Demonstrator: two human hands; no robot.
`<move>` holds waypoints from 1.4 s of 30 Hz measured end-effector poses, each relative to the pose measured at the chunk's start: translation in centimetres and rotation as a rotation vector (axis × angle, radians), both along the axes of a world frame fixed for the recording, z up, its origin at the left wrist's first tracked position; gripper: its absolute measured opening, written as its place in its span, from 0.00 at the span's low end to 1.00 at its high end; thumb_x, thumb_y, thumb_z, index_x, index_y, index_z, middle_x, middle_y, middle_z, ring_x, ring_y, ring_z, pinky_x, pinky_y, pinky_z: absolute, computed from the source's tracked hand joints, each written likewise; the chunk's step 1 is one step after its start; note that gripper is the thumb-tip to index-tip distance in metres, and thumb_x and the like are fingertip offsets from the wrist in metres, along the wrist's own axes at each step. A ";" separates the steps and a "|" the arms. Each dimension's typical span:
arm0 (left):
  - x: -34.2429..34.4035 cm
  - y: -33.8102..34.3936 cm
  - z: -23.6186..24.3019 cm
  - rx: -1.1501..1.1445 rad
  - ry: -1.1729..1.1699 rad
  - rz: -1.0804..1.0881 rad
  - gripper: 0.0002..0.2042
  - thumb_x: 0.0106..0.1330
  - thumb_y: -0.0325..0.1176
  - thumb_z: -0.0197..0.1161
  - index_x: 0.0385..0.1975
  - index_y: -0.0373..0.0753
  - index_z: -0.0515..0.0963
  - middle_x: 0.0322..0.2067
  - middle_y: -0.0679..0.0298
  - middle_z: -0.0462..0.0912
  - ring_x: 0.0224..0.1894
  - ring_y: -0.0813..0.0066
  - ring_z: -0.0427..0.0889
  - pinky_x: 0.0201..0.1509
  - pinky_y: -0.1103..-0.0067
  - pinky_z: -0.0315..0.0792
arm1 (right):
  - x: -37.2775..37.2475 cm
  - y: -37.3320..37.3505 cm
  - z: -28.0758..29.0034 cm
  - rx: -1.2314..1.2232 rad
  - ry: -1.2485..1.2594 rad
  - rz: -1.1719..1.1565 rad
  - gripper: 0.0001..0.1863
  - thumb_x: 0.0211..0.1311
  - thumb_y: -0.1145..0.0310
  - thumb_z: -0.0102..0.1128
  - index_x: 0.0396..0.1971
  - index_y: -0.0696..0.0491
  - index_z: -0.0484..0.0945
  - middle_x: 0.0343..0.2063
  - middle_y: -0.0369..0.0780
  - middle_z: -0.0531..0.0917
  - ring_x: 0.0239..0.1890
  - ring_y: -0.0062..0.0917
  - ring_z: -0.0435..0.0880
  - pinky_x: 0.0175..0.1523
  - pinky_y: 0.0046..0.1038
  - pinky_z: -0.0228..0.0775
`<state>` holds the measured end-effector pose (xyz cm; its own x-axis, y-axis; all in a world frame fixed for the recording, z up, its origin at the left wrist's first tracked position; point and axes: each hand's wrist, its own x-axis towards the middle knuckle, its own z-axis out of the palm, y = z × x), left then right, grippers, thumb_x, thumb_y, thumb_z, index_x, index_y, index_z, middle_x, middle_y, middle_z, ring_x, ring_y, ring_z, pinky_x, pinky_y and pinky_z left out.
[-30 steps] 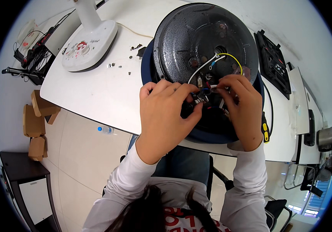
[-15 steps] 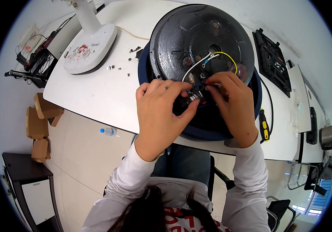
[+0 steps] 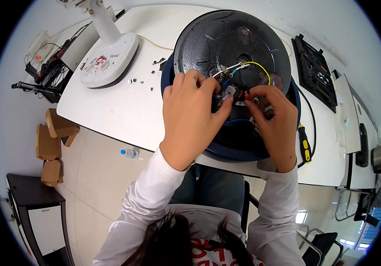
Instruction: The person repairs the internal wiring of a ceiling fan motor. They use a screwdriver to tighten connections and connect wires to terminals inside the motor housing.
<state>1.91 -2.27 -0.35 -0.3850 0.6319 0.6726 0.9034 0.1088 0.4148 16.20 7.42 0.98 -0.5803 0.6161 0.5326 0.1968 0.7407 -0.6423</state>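
A round black metal pan-like base (image 3: 212,40) rests tilted on a dark blue round housing (image 3: 168,71), with white wires and a yellow wire (image 3: 261,65) coming from a hole in it. My left hand (image 3: 190,115) is closed, thumb and fingers about a small metal bracket-like part (image 3: 229,91) beside blue wiring. My right hand (image 3: 277,119) pinches a small red piece (image 3: 247,95), perhaps a wire end, just right of that part. A blue wire (image 3: 239,120) curves below both hands. The fingers hide part of the wiring.
Left on the white table (image 3: 110,106) stands a white appliance base with a post (image 3: 110,57), with small metal bits (image 3: 132,81) beside it. A black toolbox (image 3: 317,73) lies at the right, near a yellow-black screwdriver (image 3: 305,144). A water bottle (image 3: 130,154) and cartons (image 3: 48,142) are on the floor.
My left hand has moved up, and the part at its fingers has turned, now showing a flat metal face. The right hand still pinches close by. The whole view has shifted slightly.
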 end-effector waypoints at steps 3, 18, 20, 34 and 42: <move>0.3 0.3 0.1 -0.024 0.032 0.056 0.10 0.50 0.36 0.72 0.26 0.41 0.79 0.29 0.65 0.76 0.35 0.65 0.73 0.37 0.71 0.64 | 0.2 -0.1 -0.1 -0.019 0.001 0.017 0.08 0.52 0.80 0.67 0.33 0.57 0.80 0.28 0.36 0.80 0.19 0.18 0.71 0.26 0.21 0.64; 0.0 0.3 -0.6 -0.019 -0.081 -0.042 0.10 0.50 0.34 0.70 0.29 0.38 0.79 0.31 0.62 0.74 0.38 0.62 0.73 0.39 0.70 0.64 | 0.4 0.3 0.2 -0.061 -0.045 0.216 0.07 0.55 0.76 0.67 0.34 0.57 0.81 0.33 0.37 0.82 0.24 0.24 0.78 0.31 0.23 0.69; -0.2 0.2 -0.4 0.002 -0.129 -0.074 0.11 0.49 0.32 0.71 0.30 0.38 0.79 0.33 0.61 0.73 0.39 0.61 0.72 0.41 0.70 0.66 | 0.4 0.2 0.5 -0.035 -0.081 0.236 0.07 0.55 0.76 0.66 0.34 0.57 0.81 0.33 0.38 0.82 0.24 0.24 0.78 0.31 0.23 0.70; -0.2 -0.6 -0.2 0.047 -0.601 -0.444 0.13 0.61 0.24 0.64 0.45 0.37 0.74 0.48 0.60 0.72 0.49 0.76 0.75 0.48 0.82 0.73 | 0.5 0.6 -0.2 -0.137 -0.003 0.172 0.10 0.54 0.72 0.69 0.35 0.59 0.81 0.26 0.41 0.83 0.22 0.24 0.77 0.30 0.24 0.68; -1.6 -0.3 1.3 -0.154 -0.849 -0.589 0.13 0.64 0.25 0.62 0.48 0.36 0.74 0.37 0.71 0.77 0.40 0.86 0.76 0.44 0.87 0.69 | 0.7 1.0 -0.6 -0.239 -0.019 0.194 0.08 0.55 0.74 0.68 0.34 0.58 0.83 0.22 0.37 0.81 0.20 0.18 0.75 0.27 0.20 0.65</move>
<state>0.35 -2.54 0.95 -0.2971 0.9289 0.2211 0.2482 -0.1485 0.9573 16.91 8.45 0.43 -0.7077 0.5994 0.3741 0.0800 0.5940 -0.8005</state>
